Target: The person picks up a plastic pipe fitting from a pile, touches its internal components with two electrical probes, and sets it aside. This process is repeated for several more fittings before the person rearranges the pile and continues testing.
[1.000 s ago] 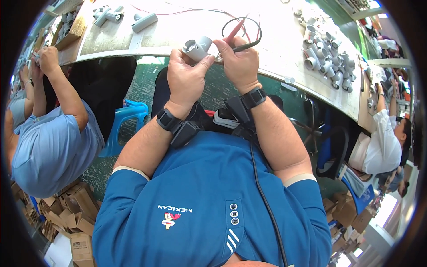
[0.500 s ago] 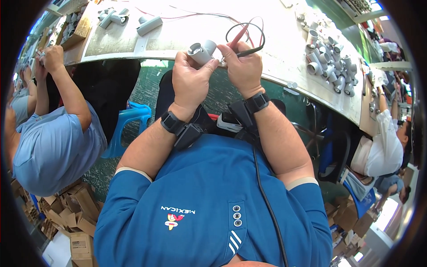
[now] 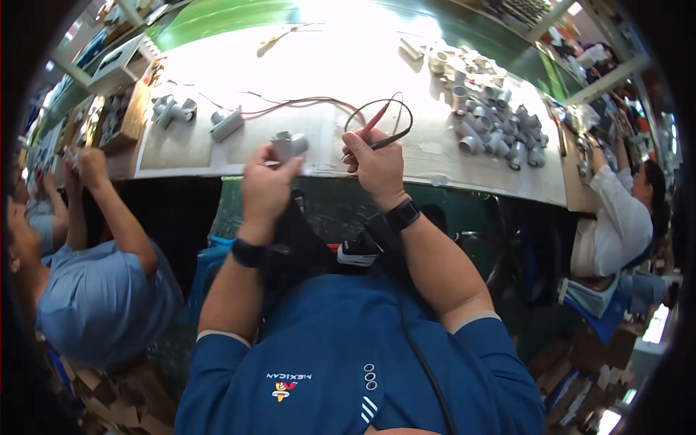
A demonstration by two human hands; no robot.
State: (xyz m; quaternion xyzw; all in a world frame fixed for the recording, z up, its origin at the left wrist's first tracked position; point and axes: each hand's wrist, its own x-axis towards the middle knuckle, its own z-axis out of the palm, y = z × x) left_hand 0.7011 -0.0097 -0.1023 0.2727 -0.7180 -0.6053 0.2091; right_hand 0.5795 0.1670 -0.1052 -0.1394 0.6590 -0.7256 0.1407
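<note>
My left hand (image 3: pixel 267 187) is closed on a grey, short-tubed plastic pipe fitting (image 3: pixel 289 146) over the table's front edge; both are smeared by motion. In my right hand (image 3: pixel 378 167) are two test probes, a red probe (image 3: pixel 375 119) and a black probe (image 3: pixel 392 138), pinched together with their tips toward the left. The probes stand apart from the fitting. A thin red and black lead (image 3: pixel 304 100) runs from them leftward across the white table (image 3: pixel 217 156).
Loose grey fittings (image 3: pixel 172 112) and a tube-shaped piece (image 3: pixel 227 125) lie on the left of the table. A big pile of fittings (image 3: pixel 493 119) covers its right side. A wooden box (image 3: pixel 129 119) stands far left. Co-workers sit on both sides: a blue shirt (image 3: pixel 109 304), a white sleeve (image 3: pixel 623 225).
My hands have drawn apart. The fitting has moved left, away from the probes, in my left hand. My view has tilted up, so more of the table shows.
</note>
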